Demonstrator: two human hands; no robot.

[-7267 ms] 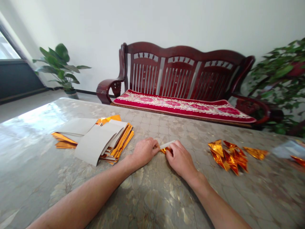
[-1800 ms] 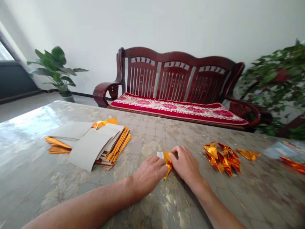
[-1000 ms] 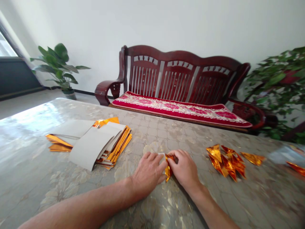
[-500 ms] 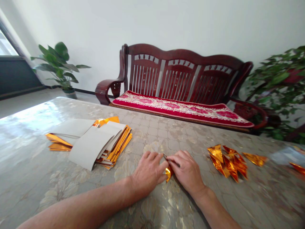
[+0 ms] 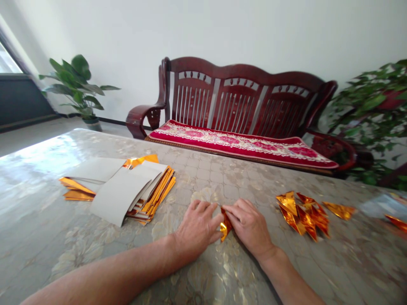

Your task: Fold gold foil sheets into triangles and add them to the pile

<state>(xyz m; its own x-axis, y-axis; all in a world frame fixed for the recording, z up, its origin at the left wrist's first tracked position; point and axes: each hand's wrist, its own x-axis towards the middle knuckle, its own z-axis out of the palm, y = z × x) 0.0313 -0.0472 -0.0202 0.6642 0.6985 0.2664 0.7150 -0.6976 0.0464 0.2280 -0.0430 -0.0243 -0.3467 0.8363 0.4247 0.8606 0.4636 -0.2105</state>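
Both my hands are closed on one small piece of gold foil paper at the middle of the table. My left hand presses its left side, fingers bent. My right hand pinches the upper right edge, with its index finger pointing toward the left fingertips. Much of the piece is hidden by the fingers; its lower tip shows shiny gold. Folded gold foil pieces lie in a pile to the right, and a single pointed foil piece lies beside them.
On the left, a stack of grey-backed foil sheets fans out on the patterned tablecloth. A clear plastic bag lies at the right edge. Behind the table stand a wooden bench and a potted plant.
My right fingers have shifted slightly along the foil piece, and more of its orange side shows between my hands. The dark edge seen at the right fingertips is no longer visible.
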